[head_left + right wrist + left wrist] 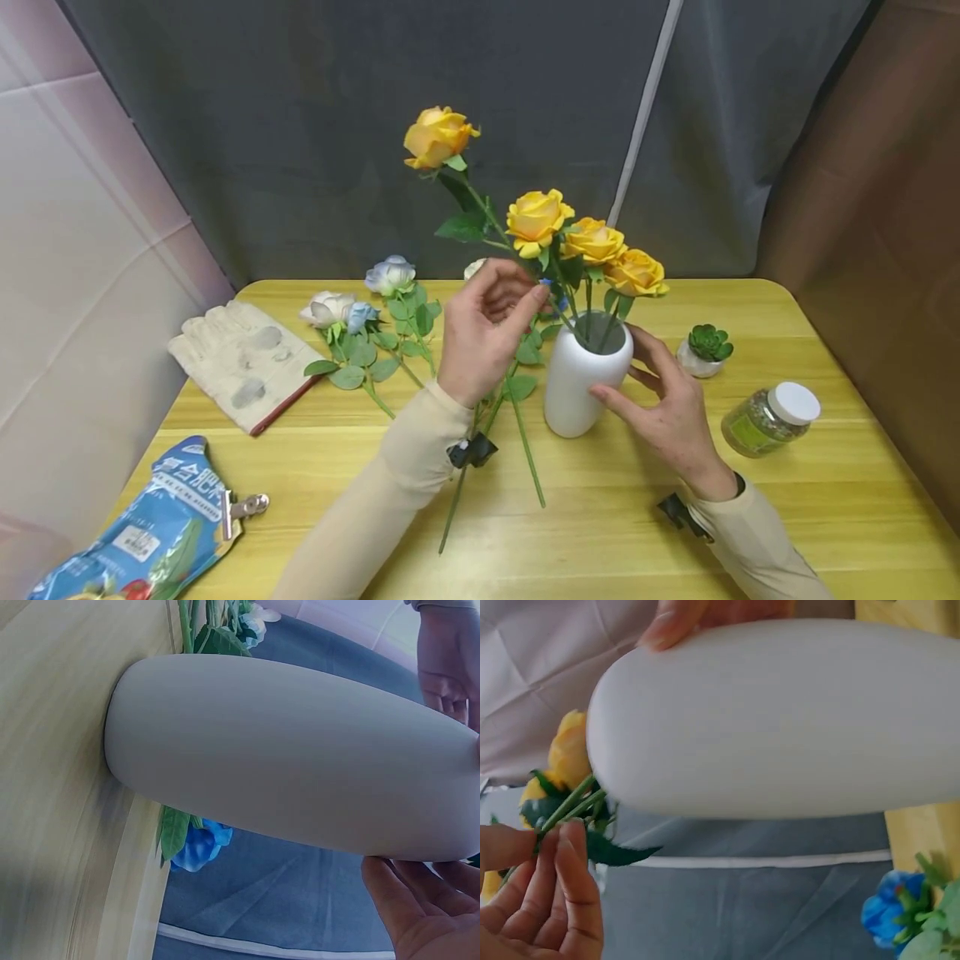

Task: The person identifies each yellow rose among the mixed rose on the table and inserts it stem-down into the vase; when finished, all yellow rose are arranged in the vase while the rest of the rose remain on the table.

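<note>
A white vase (581,387) stands upright on the wooden table, with several yellow roses leaning from its mouth. My right hand (667,412) grips it near the top, thumb at the front and fingers round the far side. Just above the rim, my left hand (487,333) pinches a green rose stem (568,802) between thumb and fingertips. One yellow rose (438,140) rises higher and farther left than the others, its lower stem partly hidden by the left hand. In the right wrist view, the vase (292,757) covers much of the scene.
White and pale blue roses (330,310) lie left of the vase, near a work glove (243,358). A blue bag (142,533) with a metal clip (243,508) is at front left. Right of the vase are a potted succulent (705,350) and a lidded jar (768,421).
</note>
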`<state>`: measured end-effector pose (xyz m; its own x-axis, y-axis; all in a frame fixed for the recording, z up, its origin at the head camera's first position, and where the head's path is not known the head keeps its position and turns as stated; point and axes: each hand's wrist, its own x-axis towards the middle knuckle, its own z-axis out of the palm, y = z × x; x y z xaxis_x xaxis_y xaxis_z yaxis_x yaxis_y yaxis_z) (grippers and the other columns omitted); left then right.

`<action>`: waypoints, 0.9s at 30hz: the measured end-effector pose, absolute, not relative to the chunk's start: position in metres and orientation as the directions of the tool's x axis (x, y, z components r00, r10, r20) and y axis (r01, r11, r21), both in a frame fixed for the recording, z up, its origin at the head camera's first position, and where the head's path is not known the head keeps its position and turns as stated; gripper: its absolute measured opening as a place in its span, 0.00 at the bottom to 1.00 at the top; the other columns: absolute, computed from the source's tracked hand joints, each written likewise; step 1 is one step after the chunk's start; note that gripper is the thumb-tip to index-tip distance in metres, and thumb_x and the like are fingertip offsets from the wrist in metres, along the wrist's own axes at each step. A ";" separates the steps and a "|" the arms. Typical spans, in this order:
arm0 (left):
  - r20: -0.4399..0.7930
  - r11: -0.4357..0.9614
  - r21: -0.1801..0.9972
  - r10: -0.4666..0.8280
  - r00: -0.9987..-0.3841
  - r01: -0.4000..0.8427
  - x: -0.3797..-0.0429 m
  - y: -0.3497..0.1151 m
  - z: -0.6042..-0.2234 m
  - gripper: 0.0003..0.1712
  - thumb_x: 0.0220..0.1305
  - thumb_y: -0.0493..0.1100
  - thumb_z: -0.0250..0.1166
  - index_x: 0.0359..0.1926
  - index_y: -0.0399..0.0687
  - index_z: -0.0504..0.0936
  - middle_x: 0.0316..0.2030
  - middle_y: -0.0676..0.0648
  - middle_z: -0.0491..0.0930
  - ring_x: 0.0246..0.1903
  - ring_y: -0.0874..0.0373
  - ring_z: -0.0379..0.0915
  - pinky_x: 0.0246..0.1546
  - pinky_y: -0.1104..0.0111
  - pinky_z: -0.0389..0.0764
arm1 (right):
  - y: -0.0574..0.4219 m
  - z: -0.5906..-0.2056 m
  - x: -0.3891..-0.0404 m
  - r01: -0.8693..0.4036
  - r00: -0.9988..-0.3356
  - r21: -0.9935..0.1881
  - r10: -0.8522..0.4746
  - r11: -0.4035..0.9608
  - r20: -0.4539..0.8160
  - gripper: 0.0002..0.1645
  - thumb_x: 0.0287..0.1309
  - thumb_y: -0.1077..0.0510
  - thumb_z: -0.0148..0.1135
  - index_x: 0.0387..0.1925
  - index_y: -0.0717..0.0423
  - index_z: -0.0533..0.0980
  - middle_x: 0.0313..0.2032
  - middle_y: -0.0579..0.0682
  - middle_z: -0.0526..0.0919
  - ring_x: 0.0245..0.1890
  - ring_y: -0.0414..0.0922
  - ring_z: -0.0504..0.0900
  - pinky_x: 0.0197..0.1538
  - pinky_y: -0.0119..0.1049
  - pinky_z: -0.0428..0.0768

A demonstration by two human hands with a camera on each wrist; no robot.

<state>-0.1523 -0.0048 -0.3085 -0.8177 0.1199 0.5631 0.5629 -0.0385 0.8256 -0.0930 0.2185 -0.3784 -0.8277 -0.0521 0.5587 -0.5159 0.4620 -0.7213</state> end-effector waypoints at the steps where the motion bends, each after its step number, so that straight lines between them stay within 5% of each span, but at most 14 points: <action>1: 0.561 -0.020 0.826 0.133 -0.817 0.564 -0.152 -0.003 -0.310 0.08 0.68 0.33 0.68 0.44 0.34 0.79 0.35 0.37 0.88 0.33 0.53 0.87 0.30 0.68 0.85 | 0.218 -0.379 -0.093 -0.517 -0.827 -0.721 -0.053 0.462 0.560 0.49 0.45 0.73 0.79 0.70 0.56 0.71 0.64 0.58 0.79 0.59 0.30 0.78 0.56 0.21 0.80; 13: 0.478 0.143 0.852 0.184 -0.859 0.504 -0.150 0.009 -0.327 0.08 0.65 0.41 0.72 0.42 0.42 0.85 0.39 0.45 0.89 0.39 0.56 0.84 0.37 0.65 0.87 | 0.219 -0.380 -0.092 -0.507 -0.832 -0.720 -0.050 0.473 0.553 0.48 0.44 0.73 0.79 0.70 0.59 0.71 0.64 0.59 0.79 0.58 0.29 0.78 0.55 0.20 0.80; 19: 0.427 0.088 0.892 0.150 -0.891 0.443 -0.150 0.010 -0.331 0.09 0.67 0.42 0.71 0.42 0.41 0.87 0.40 0.44 0.88 0.38 0.57 0.83 0.38 0.57 0.87 | 0.220 -0.380 -0.092 -0.523 -0.822 -0.715 -0.052 0.464 0.567 0.49 0.43 0.75 0.78 0.69 0.61 0.71 0.64 0.60 0.79 0.59 0.30 0.78 0.55 0.21 0.80; 27: 0.431 -0.031 0.902 0.098 -0.897 0.430 -0.151 0.012 -0.332 0.09 0.68 0.39 0.69 0.43 0.35 0.87 0.38 0.39 0.87 0.32 0.62 0.81 0.30 0.68 0.83 | 0.219 -0.379 -0.093 -0.532 -0.818 -0.712 -0.059 0.457 0.573 0.49 0.43 0.74 0.78 0.69 0.60 0.71 0.64 0.60 0.78 0.59 0.32 0.79 0.55 0.21 0.81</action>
<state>-0.1507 0.0119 -0.3322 -0.8971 0.0978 0.4308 0.4299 -0.0311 0.9023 -0.0928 0.2194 -0.3791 -0.8175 -0.0590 0.5729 -0.5322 0.4574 -0.7124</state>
